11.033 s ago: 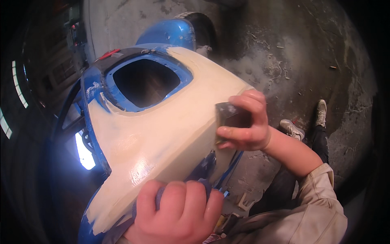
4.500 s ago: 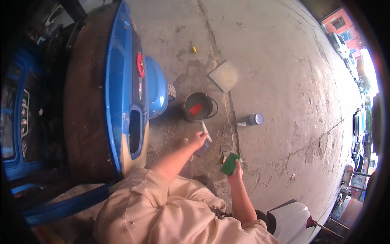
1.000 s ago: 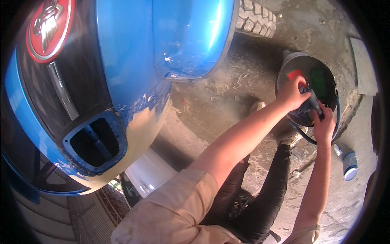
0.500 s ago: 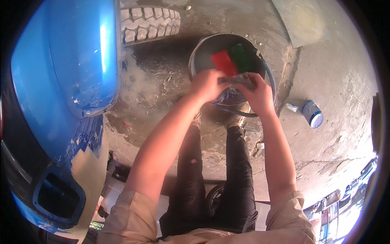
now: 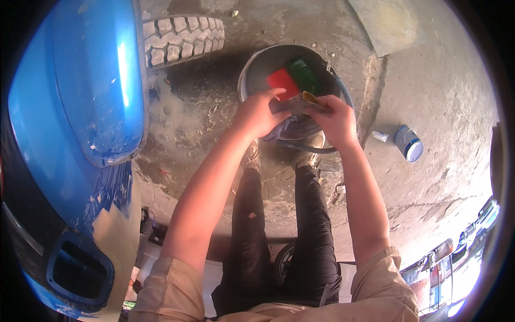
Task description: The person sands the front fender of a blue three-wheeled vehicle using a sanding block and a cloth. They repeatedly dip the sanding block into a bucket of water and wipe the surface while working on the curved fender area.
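Both hands are over a dark bucket [image 5: 252,70] on the floor, around a dark grey, wet-looking piece [image 5: 292,104] with a yellowish edge. My left hand [image 5: 257,112] grips its left side, fingers curled. My right hand [image 5: 335,121] grips its right end, thumb across it. Something limp and purple-grey [image 5: 279,129] hangs below them. Inside the bucket, beyond my hands, lie a red flat pad [image 5: 281,80] and a green one [image 5: 304,74].
A blue vehicle body [image 5: 64,129] with cream filler [image 5: 115,236] stands at left, a tyre [image 5: 182,37] above it. A metal can [image 5: 407,145] and white tube [image 5: 380,136] lie right. A square board [image 5: 386,24] is at top right, my legs below.
My hands left the cream bodywork for the bucket. The green pad once in my right hand is now in the bucket. Over the last half second the grey piece turned, showing its yellowish edge.
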`<state>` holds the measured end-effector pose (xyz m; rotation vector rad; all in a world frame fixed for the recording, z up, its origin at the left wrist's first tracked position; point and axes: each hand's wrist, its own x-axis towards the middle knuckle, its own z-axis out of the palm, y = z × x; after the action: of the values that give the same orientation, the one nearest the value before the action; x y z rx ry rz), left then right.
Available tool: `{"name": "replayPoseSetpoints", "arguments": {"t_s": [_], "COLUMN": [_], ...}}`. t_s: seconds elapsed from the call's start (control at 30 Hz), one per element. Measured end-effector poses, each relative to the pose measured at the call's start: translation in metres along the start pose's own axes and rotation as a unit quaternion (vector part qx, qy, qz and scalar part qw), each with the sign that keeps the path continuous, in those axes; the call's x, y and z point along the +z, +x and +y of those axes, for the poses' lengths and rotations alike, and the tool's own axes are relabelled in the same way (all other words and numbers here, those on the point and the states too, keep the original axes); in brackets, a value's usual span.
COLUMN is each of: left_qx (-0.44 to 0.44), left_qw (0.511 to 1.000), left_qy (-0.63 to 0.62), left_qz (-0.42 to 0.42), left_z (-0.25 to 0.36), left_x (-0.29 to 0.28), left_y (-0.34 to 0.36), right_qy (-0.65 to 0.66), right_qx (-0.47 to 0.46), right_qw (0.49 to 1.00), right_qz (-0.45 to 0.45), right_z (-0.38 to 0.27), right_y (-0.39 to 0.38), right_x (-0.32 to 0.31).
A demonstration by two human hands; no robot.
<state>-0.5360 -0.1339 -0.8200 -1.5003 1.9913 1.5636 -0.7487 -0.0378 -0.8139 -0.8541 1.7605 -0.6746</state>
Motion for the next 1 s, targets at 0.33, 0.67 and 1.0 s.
{"name": "replayPoseSetpoints", "arguments": {"t_s": [0.33, 0.67, 1.0], "left_qx": [0.142, 0.119, 0.062], "left_qw": [0.979, 0.986, 0.986], "left_qy": [-0.002, -0.095, -0.149], "left_qz": [0.149, 0.066, 0.038], "left_z": [0.021, 0.018, 0.022], "left_x": [0.004, 0.015, 0.010], "left_y": [-0.012, -0.014, -0.018], "right_qy": [0.013, 0.032, 0.135], "right_qx": [-0.098, -0.161, -0.028], "right_qw": [0.991, 0.984, 0.967], "right_qz": [0.095, 0.064, 0.213], "right_z": [-0.025, -0.024, -0.022], "right_y": [-0.013, -0.020, -0.012], "right_x": [0.005, 0.018, 0.038]}}
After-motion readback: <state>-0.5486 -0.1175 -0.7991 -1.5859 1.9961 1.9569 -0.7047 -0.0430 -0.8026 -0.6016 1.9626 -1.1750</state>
